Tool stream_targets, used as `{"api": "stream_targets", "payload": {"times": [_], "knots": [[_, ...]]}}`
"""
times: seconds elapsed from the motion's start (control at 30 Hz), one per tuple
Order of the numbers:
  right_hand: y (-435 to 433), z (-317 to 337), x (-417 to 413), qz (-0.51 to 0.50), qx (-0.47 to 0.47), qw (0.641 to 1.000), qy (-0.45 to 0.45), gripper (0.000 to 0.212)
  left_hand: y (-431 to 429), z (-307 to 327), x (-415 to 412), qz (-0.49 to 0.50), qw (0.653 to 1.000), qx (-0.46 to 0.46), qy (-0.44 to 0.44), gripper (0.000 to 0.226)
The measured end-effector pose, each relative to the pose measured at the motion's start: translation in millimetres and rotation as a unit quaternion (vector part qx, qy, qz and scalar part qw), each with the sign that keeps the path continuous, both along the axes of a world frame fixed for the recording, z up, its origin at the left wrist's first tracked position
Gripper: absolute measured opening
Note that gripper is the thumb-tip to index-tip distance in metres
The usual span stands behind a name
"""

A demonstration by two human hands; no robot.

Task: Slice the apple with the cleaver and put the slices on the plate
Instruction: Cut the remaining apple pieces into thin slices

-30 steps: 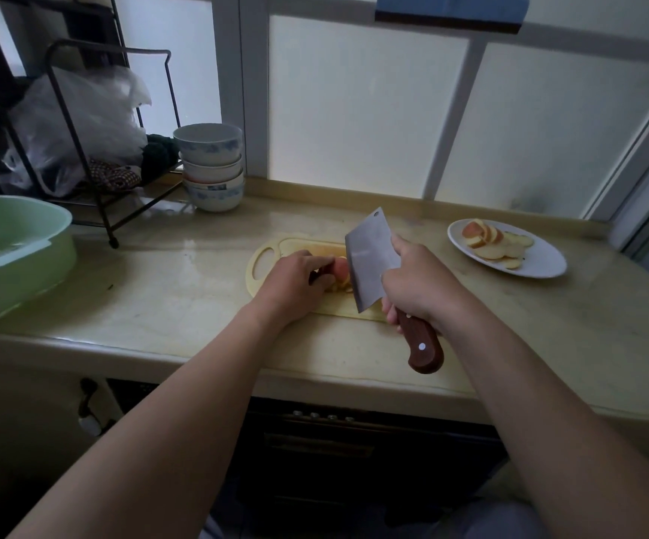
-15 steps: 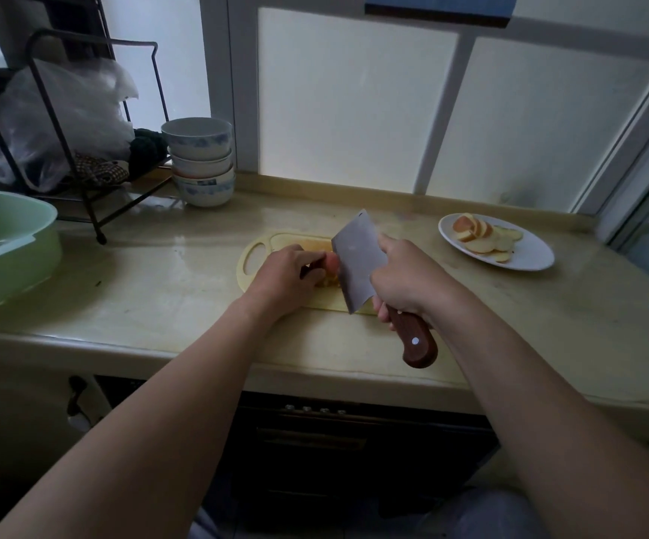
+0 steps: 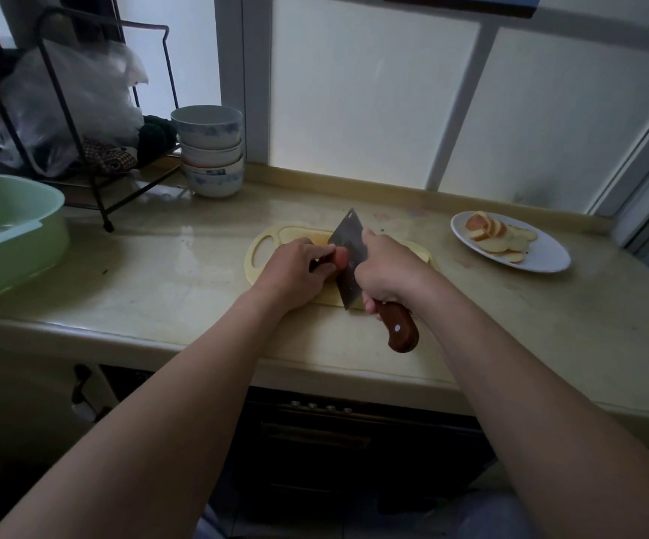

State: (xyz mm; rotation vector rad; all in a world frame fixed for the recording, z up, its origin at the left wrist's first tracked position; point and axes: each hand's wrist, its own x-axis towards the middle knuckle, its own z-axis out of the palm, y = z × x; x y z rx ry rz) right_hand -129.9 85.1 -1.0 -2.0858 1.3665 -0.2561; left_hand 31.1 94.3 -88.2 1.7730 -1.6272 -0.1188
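Fingers of the left hand (image 3: 295,268) pin the apple (image 3: 341,258) steady centre-frame; right hand (image 3: 389,271) fingers clamp the cleaver (image 3: 348,243) to slice.

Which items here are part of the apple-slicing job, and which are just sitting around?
In use: apple, cleaver, cutting board, plate, cut slices, left hand, right hand.
Lying about: stacked bowls, green basin, plastic bag.
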Motion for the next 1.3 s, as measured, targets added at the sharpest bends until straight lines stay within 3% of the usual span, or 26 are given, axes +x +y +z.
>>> {"api": "stream_targets", "payload": {"times": [0.3, 0.47, 0.57, 0.73, 0.9, 1.3], "knots": [[0, 2, 0, 0.011, -0.007, 1.0, 0.016, 0.085, 1, 0, -1, 0.001, 1.0, -0.006, 0.006, 0.037], [11, 4, -20, 0.025, 0.017, 0.999, 0.015, 0.078, 2, 1, -1, 0.003, 1.0, 0.003, 0.006, 0.038], [13, 7, -33, 0.012, 0.022, 0.999, -0.032, 0.061, 4, 2, -1, -0.006, 1.0, 0.006, -0.001, 0.037], [4, 8, -36, -0.025, -0.032, 0.996, -0.075, 0.093, 6, 3, -2, 0.002, 1.0, 0.008, 0.0, 0.035], [1, 9, -35, -0.024, -0.025, 0.996, -0.085, 0.093, 7, 3, -3, 0.001, 1.0, 0.001, 0.0, 0.021], [3, 7, -36, -0.041, -0.013, 0.992, -0.115, 0.093, 7, 5, -3, 0.006, 1.0, -0.001, -0.002, 0.024]]}}
